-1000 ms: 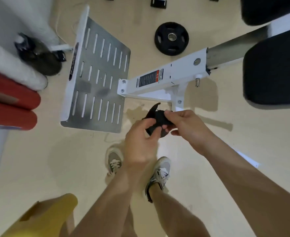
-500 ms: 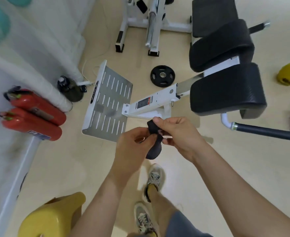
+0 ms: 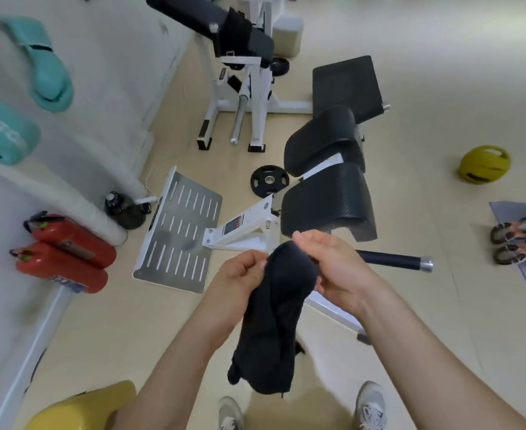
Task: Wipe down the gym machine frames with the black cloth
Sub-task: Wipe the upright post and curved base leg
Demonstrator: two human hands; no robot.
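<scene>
The black cloth [image 3: 274, 318] hangs unfolded between both hands, in the air in front of me. My left hand [image 3: 235, 283] pinches its upper left edge. My right hand [image 3: 333, 268] grips its top from the right. Just beyond the hands stands the white machine frame [image 3: 249, 221] with a warning label, joined to a slotted metal footplate [image 3: 179, 234] on the left and black pads [image 3: 326, 197] on the right. A black handle bar [image 3: 391, 260] sticks out to the right behind my right hand.
Two red fire extinguishers [image 3: 66, 252] lie by the left wall. A black weight plate [image 3: 269, 180] rests on the floor behind the frame, and another white rack [image 3: 249, 97] stands further back. A yellow ball [image 3: 483, 164] and shoes [image 3: 519, 240] are at the right; a yellow stool [image 3: 78, 408] at bottom left.
The cloth was bunched small between my fingers; now it hangs open and long. My head has lifted, so more of the room and machine shows.
</scene>
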